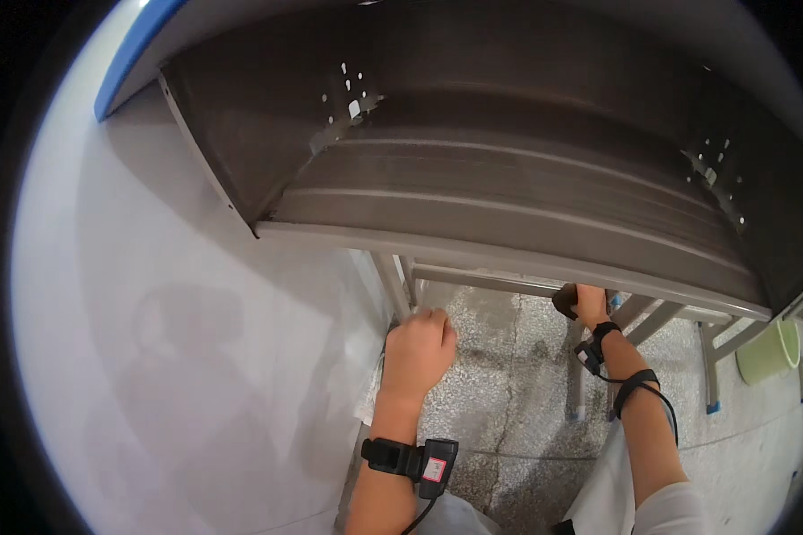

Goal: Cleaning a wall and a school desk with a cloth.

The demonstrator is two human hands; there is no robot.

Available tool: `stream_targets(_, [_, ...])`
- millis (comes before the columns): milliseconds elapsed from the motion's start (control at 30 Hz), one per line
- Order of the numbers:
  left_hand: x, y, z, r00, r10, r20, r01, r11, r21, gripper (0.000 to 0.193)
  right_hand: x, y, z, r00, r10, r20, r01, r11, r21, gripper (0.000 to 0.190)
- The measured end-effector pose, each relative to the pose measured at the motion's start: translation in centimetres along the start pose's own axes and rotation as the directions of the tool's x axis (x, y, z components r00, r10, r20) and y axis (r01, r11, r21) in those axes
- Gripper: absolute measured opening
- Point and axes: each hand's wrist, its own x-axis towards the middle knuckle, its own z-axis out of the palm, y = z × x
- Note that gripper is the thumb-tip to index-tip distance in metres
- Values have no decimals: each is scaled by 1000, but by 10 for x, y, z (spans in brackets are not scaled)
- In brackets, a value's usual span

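Note:
In front of me is a desk with a metal book compartment (pixel 508 167), its inside facing me. My left hand (pixel 420 348) is beside the desk's left metal leg (pixel 389 284), its fingers curled and its palm side hidden. Whether it holds anything I cannot tell. Under the compartment's front lip (pixel 508 257), my right hand (pixel 590 304) grips a dark brown item (pixel 565 301), possibly a cloth, near the right-hand legs (pixel 632 314). The lip partly covers those fingers. Both wrists carry black strapped devices with cables.
A white wall (pixel 194 348) rises close on my left. Below the desk lies a speckled stone floor (pixel 488 374). A light green bucket (pixel 769 354) stands at the right near more metal legs with blue feet (pixel 712 406). A blue desktop edge (pixel 130 57) shows at upper left.

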Motion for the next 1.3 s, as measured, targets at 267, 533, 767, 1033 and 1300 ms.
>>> stream_targets(267, [-7,-31,26,976,37,214,-29,999,-37,17,23,-51,23,983,-168,-67,179,960,214,64])
stream_targets(533, [-3,-35,51,971,156,179,-149,987,-55,17,76,-190,47,974,-208,-91,224,947,232,56])
stream_targets(767, [-2,-44,70,969,84,232,-87,996,1,16,106,-283,66,643,-452,-619,609,791,56,30])
stream_targets(1033, [-7,-100,76,953,-291,87,276,950,148,21,116,-307,31,780,-523,-344,606,769,203,47])
stream_targets(1300, [17,-72,60,928,-235,-288,261,964,54,13,121,-255,15,866,-417,-274,489,819,299,44])
